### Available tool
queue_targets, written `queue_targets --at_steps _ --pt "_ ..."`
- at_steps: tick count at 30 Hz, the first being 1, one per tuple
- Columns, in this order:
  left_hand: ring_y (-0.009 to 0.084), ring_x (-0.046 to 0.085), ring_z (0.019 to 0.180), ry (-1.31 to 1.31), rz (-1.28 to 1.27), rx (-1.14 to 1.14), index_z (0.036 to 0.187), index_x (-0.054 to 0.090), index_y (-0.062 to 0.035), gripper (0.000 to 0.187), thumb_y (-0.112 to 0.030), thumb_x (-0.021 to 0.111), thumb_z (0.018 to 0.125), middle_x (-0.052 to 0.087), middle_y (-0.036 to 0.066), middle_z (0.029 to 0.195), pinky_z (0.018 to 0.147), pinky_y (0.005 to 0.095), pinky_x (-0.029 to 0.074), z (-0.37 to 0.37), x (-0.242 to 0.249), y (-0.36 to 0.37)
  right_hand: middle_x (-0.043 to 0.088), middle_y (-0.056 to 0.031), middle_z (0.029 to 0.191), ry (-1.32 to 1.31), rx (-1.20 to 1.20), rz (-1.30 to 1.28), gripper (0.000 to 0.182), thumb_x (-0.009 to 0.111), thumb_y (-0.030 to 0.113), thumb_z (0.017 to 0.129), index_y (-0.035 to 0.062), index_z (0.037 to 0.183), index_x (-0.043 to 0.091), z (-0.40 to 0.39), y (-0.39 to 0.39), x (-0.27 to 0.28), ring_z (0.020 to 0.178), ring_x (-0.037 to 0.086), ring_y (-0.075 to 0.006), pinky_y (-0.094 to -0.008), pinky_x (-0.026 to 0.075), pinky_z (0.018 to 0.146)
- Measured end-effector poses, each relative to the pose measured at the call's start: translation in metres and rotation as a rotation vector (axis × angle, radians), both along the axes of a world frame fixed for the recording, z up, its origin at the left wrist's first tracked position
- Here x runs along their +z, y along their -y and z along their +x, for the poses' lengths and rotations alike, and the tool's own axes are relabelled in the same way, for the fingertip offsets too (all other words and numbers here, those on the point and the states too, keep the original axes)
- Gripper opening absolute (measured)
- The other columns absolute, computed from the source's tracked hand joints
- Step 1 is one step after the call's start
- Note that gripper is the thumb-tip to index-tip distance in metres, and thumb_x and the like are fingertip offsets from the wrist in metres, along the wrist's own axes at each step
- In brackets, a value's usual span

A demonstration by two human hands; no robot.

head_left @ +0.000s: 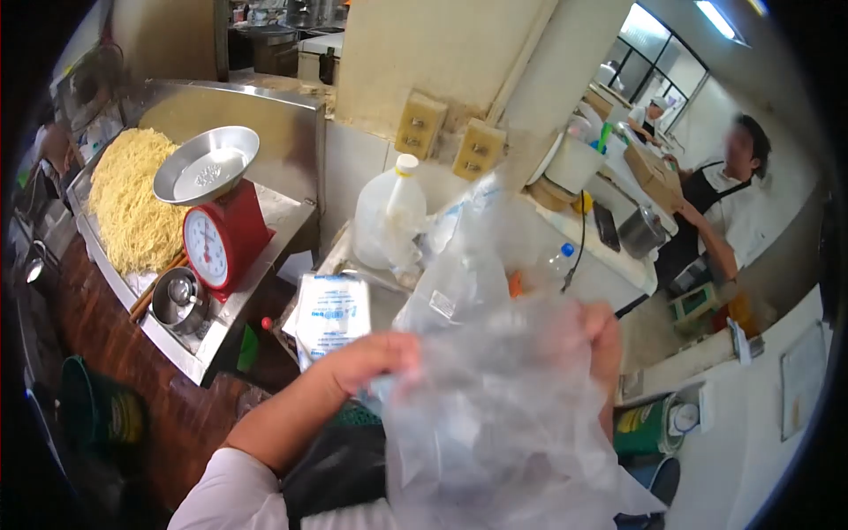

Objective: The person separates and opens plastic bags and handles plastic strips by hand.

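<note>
A clear, wrinkled plastic bag (503, 424) hangs in front of my body, its upper edge held up between my two hands. My left hand (389, 358) is closed on the bag's left upper edge; motion smears its fingertips. At the opposite upper corner, my right hand (601, 331) is closed on the bag, partly hidden behind the film. Just beyond my left hand lies a white packet with blue print (333, 309). More clear plastic (455, 274) is bunched behind the held bag, beside a translucent jug (380, 221) with a white cap.
To the left, a metal counter bears a heap of yellow noodles (132, 203), a red dial scale (234, 238) with a metal pan, and a metal bowl (179, 300). A co-worker (724, 185) in a dark apron holds a cardboard box (652, 177) at right. Green buckets (97, 406) stand low.
</note>
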State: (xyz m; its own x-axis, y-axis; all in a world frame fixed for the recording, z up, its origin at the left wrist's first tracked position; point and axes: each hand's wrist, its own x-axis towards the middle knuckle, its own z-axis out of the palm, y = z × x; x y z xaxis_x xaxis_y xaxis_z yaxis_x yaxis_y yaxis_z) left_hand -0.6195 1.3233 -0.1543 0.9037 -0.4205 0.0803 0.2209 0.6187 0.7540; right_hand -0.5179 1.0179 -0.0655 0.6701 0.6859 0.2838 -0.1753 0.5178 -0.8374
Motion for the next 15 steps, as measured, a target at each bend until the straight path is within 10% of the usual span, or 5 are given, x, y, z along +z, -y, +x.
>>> queue_targets --at_steps 3,7,15 --pt "0.0100 0.052 0.049 -0.577 -0.141 0.360 0.089 0.062 -0.0071 0.018 -0.024 0.057 0.092 0.059 0.001 0.069 0.042 0.0241 0.043 0.025 0.094 0.018 0.063 -0.0110 0.091 -0.189 -0.484 -0.193 0.011 0.062 0.014 0.087 0.0027 0.085 0.064 0.003 -0.058 0.060 0.076 0.061 -0.0180 -0.0322 0.051 0.066" --pt "0.0039 0.033 0.033 -0.548 -0.134 0.196 0.078 0.056 -0.0096 0.019 -0.021 0.050 0.092 0.046 -0.004 0.051 0.031 0.0188 0.025 0.091 -0.014 -0.007 0.064 -0.0040 0.078 0.266 -0.521 -1.102 0.018 0.065 0.018 0.086 0.0025 0.094 0.070 0.076 -0.052 -0.018 0.070 0.060 -0.0156 -0.0293 0.050 0.060" --pt "0.0059 0.029 0.036 -0.771 0.006 0.312 0.075 0.057 -0.0097 0.021 -0.020 0.050 0.091 0.046 -0.004 0.055 0.034 0.0215 0.022 0.081 -0.095 0.009 0.065 -0.0194 0.109 0.809 -0.551 -1.253 0.032 0.061 0.016 0.084 0.0026 0.113 0.063 0.048 -0.056 -0.151 0.103 0.061 -0.0369 -0.0415 0.049 0.086"
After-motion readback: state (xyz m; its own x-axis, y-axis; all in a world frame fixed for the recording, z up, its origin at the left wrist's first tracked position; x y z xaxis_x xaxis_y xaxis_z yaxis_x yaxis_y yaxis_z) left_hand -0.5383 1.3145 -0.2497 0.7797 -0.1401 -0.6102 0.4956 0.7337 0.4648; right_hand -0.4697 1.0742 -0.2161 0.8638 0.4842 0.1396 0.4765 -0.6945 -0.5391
